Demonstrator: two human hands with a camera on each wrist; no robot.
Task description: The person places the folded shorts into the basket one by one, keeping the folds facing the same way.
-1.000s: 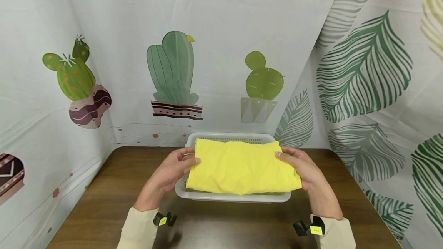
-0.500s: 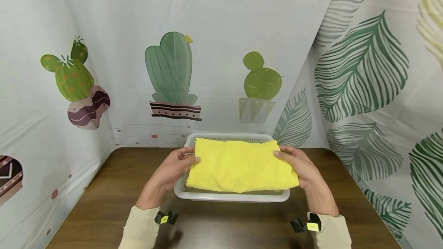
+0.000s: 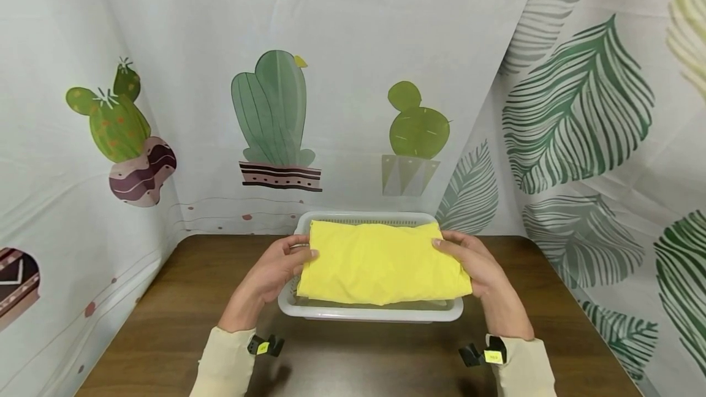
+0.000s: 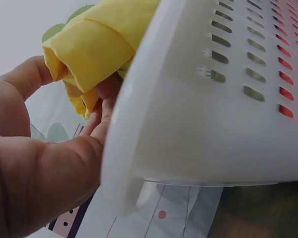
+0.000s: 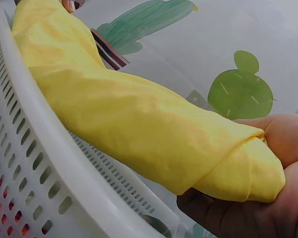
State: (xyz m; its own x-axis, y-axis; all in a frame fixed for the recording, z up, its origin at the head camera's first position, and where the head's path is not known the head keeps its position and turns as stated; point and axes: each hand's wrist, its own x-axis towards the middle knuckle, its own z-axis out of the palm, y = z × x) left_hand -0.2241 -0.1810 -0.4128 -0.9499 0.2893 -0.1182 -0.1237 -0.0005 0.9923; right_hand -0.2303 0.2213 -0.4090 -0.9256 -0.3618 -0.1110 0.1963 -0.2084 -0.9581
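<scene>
A folded yellow cloth (image 3: pixel 380 262), smooth with soft creases, lies across the top of a white plastic basket (image 3: pixel 369 313) in the head view. My left hand (image 3: pixel 276 271) grips its left end, thumb on top and fingers underneath. At the opposite end my right hand (image 3: pixel 478 269) holds the cloth the same way, just past the basket's right rim. In the right wrist view, the rolled cloth edge (image 5: pixel 149 129) stands above the rim and sags in the middle. Most of the basket's inside is hidden beneath it.
Something red (image 4: pixel 286 94) shows through the basket's slots in the left wrist view. Below is a brown wooden table (image 3: pixel 369 360). White fabric printed with cacti and leaves (image 3: pixel 353 78) hangs right behind the table.
My right hand has shifted slightly left and away from me, bringing the cloth's right end further in over the basket. My left hand stays nearly still.
</scene>
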